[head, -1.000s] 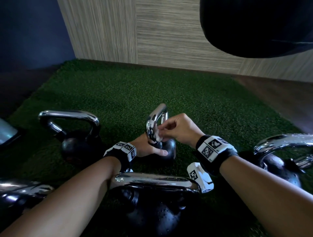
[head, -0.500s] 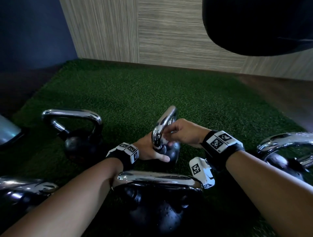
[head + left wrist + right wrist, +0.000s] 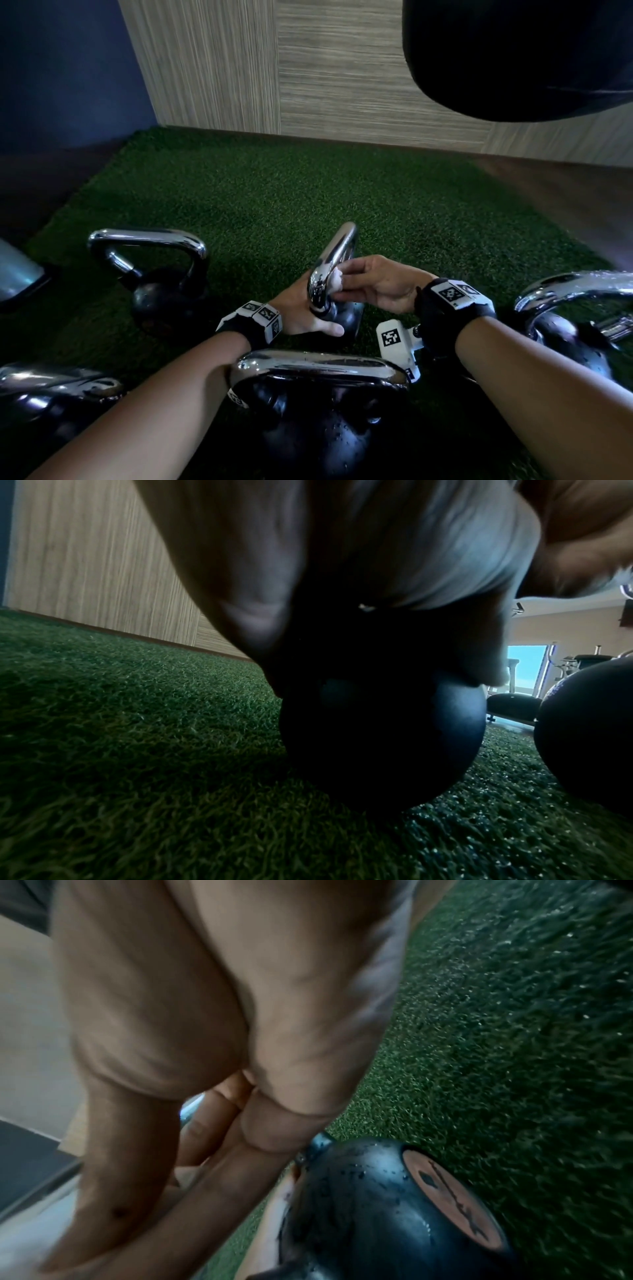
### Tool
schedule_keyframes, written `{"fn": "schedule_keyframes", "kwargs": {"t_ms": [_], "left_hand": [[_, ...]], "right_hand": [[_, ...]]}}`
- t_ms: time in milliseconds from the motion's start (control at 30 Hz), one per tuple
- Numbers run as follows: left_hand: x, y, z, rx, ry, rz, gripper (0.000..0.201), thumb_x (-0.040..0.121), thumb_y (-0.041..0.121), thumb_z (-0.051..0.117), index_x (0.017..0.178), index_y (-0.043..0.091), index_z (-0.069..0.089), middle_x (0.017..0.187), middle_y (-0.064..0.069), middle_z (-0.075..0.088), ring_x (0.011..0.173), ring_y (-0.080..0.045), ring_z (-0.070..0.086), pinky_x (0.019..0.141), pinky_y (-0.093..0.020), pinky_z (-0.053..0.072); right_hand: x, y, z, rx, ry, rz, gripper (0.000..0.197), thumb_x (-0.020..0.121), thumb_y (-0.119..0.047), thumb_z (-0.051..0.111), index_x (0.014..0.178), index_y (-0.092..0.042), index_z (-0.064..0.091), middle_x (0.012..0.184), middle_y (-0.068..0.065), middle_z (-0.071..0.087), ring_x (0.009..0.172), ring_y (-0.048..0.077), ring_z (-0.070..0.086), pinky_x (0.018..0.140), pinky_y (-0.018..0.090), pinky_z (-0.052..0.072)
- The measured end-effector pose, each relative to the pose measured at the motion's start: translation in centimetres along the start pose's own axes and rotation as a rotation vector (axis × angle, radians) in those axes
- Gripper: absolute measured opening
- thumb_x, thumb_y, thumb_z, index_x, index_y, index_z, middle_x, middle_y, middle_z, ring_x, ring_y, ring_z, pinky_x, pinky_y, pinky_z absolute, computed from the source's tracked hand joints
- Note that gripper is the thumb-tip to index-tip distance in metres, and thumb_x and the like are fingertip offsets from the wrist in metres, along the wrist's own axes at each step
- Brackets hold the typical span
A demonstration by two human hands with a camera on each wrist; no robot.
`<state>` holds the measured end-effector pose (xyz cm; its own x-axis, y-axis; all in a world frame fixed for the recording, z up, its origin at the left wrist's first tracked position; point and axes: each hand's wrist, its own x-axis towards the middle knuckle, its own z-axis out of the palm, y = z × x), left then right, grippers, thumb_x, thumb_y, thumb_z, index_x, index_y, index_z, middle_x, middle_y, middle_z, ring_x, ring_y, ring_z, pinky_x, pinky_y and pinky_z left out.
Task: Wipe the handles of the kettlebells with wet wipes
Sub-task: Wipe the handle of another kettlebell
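Observation:
A small black kettlebell (image 3: 346,318) stands mid-turf, its chrome handle (image 3: 337,250) pointing up and away. My left hand (image 3: 306,313) grips it low, where the handle meets the ball, thumb across the front. My right hand (image 3: 354,279) pinches a crumpled white wet wipe (image 3: 336,283) against the handle's right side. In the left wrist view the left hand (image 3: 308,574) covers the top of the dark kettlebell ball (image 3: 394,737). The right wrist view shows the right hand (image 3: 205,1015) above the wet, speckled kettlebell ball (image 3: 377,1204); the wipe is hidden there.
Several other chrome-handled kettlebells stand around on the green turf (image 3: 274,188): one at left (image 3: 164,274), one close in front between my forearms (image 3: 318,404), one at right (image 3: 575,325), one at bottom left (image 3: 51,394). A black punch bag (image 3: 513,51) hangs at upper right.
My right hand has turned from knuckles-up to palm-up and carried the wipe from the handle's near side to its right side. The handle has swung a little right. The left hand keeps its hold.

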<state>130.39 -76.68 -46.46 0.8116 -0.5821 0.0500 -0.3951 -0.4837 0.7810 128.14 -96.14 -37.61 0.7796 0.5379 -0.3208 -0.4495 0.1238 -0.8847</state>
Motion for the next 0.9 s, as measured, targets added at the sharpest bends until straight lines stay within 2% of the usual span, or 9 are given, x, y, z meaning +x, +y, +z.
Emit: {"fn": "schedule_keyframes", "kwargs": {"t_ms": [67, 133, 200, 300, 400, 467, 700, 800, 900], "left_hand": [[0.0, -0.3, 0.0, -0.013, 0.014, -0.018, 0.098, 0.064, 0.034, 0.097, 0.145, 0.028, 0.042, 0.143, 0.016, 0.05, 0.135, 0.003, 0.046, 0.114, -0.014, 0.036], [-0.1, -0.5, 0.0, -0.014, 0.015, -0.018, 0.087, 0.068, 0.022, 0.096, 0.138, 0.03, 0.045, 0.132, 0.027, 0.047, 0.121, 0.022, 0.042, 0.098, 0.006, 0.029], [-0.3, -0.2, -0.1, -0.009, 0.026, -0.018, 0.085, 0.069, 0.02, 0.096, 0.136, 0.031, 0.045, 0.129, 0.025, 0.048, 0.114, 0.021, 0.045, 0.091, 0.01, 0.026], [-0.5, 0.1, -0.1, -0.008, 0.044, -0.002, 0.093, 0.068, 0.022, 0.096, 0.142, 0.027, 0.041, 0.136, 0.017, 0.044, 0.121, 0.005, 0.045, 0.094, 0.01, 0.022], [-0.5, 0.1, 0.0, -0.051, 0.04, -0.005, 0.098, 0.068, 0.017, 0.096, 0.147, 0.023, 0.038, 0.128, 0.031, 0.042, 0.115, 0.028, 0.042, 0.092, 0.011, 0.024], [-0.5, 0.0, 0.0, -0.06, 0.02, -0.022, 0.095, 0.068, 0.021, 0.096, 0.147, 0.02, 0.044, 0.126, 0.027, 0.049, 0.113, 0.031, 0.042, 0.094, 0.006, 0.029], [-0.7, -0.1, 0.0, -0.095, 0.011, -0.047, 0.095, 0.063, 0.032, 0.098, 0.144, 0.028, 0.048, 0.141, 0.007, 0.055, 0.129, 0.0, 0.054, 0.108, -0.017, 0.043], [-0.6, -0.4, 0.0, -0.091, 0.001, -0.053, 0.095, 0.064, 0.03, 0.099, 0.144, 0.025, 0.048, 0.14, 0.006, 0.056, 0.127, -0.002, 0.055, 0.101, -0.009, 0.042], [-0.7, -0.2, 0.0, -0.082, 0.009, -0.061, 0.095, 0.063, 0.032, 0.099, 0.143, 0.029, 0.048, 0.141, 0.005, 0.056, 0.13, -0.006, 0.055, 0.109, -0.022, 0.043]], "right_hand": [[0.1, 0.1, 0.1, 0.062, 0.066, -0.045, 0.017, 0.092, 0.016, 0.053, 0.095, 0.006, 0.066, 0.086, 0.016, 0.077, 0.077, 0.022, 0.078, 0.07, 0.028, 0.064], [0.2, 0.0, 0.2, 0.086, 0.121, -0.076, 0.021, 0.091, 0.02, 0.051, 0.086, 0.003, 0.062, 0.079, 0.016, 0.076, 0.072, 0.022, 0.078, 0.067, 0.028, 0.064], [0.3, 0.1, 0.3, 0.075, 0.132, -0.083, 0.027, 0.089, 0.024, 0.052, 0.079, 0.0, 0.06, 0.077, 0.016, 0.075, 0.071, 0.023, 0.078, 0.067, 0.03, 0.064], [0.4, 0.2, 0.3, 0.055, 0.141, -0.098, 0.031, 0.086, 0.026, 0.054, 0.073, -0.002, 0.057, 0.076, 0.018, 0.074, 0.071, 0.025, 0.077, 0.068, 0.033, 0.065], [1.0, 0.1, -0.1, 0.075, 0.264, -0.201, 0.031, 0.083, 0.026, 0.058, 0.073, -0.003, 0.054, 0.073, 0.016, 0.074, 0.069, 0.025, 0.077, 0.064, 0.032, 0.065], [1.3, 0.0, -0.6, 0.071, 0.368, -0.276, 0.03, 0.081, 0.024, 0.063, 0.073, -0.003, 0.054, 0.073, 0.014, 0.075, 0.069, 0.025, 0.077, 0.062, 0.031, 0.064], [1.1, 0.3, -0.8, -0.226, 0.422, -0.385, 0.031, 0.065, 0.014, 0.083, 0.075, -0.007, 0.063, 0.081, 0.015, 0.075, 0.076, 0.029, 0.074, 0.081, 0.047, 0.064], [1.7, -0.1, -0.9, -0.371, 0.598, -0.454, 0.031, 0.066, 0.008, 0.089, 0.074, -0.012, 0.066, 0.084, 0.013, 0.078, 0.079, 0.029, 0.074, 0.081, 0.05, 0.063], [2.5, 0.0, -1.0, -0.448, 0.76, -0.501, 0.029, 0.063, -0.002, 0.091, 0.071, -0.019, 0.07, 0.082, 0.008, 0.079, 0.084, 0.032, 0.077, 0.081, 0.053, 0.063]]}}
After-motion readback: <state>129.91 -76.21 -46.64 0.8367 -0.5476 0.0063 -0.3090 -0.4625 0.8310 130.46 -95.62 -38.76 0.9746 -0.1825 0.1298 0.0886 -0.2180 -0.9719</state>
